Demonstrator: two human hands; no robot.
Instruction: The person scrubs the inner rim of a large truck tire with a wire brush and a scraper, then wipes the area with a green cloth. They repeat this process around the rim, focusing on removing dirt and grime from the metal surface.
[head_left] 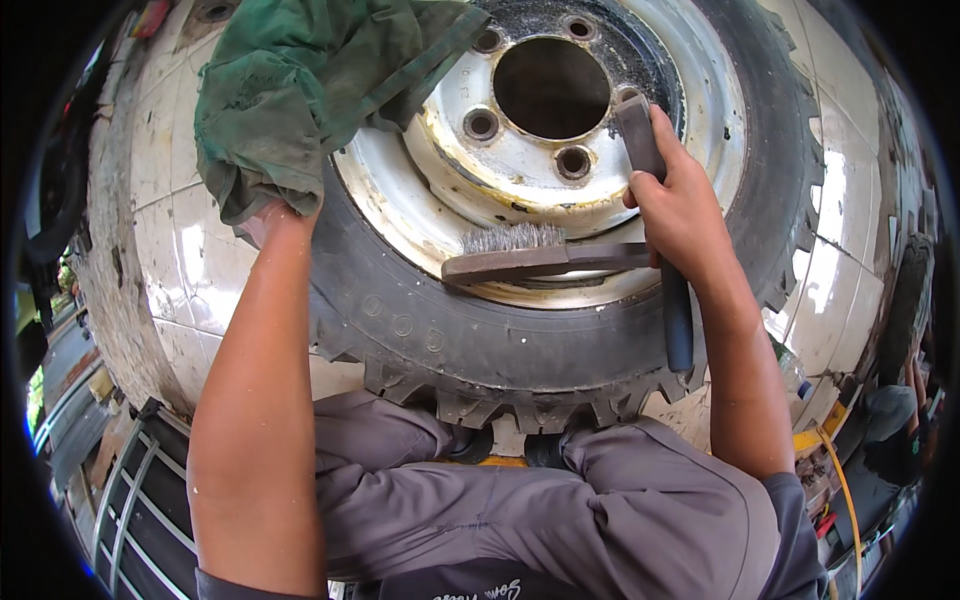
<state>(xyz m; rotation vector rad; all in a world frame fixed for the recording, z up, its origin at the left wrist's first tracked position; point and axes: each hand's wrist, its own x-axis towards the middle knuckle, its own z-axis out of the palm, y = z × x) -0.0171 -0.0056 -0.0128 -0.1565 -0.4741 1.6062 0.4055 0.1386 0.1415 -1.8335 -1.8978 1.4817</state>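
A green cloth drapes over a worker's left hand, its fingers hidden, so its grip cannot be told; the fabric looks soft and light, easily bunched anywhere. Right of that hand, a wheel lies on the tiled floor, its tyre likely heavy and stiff, best gripped by the chunky tread, its worn metal rim hard and perhaps slick. Just left of the right hand, a wire brush spans the rim's near edge, bristles up: light, rigid, prickly, safest by the handle. The right hand is closed around that handle's end and a dark tool, seemingly solid, its grip jutting below the fist.
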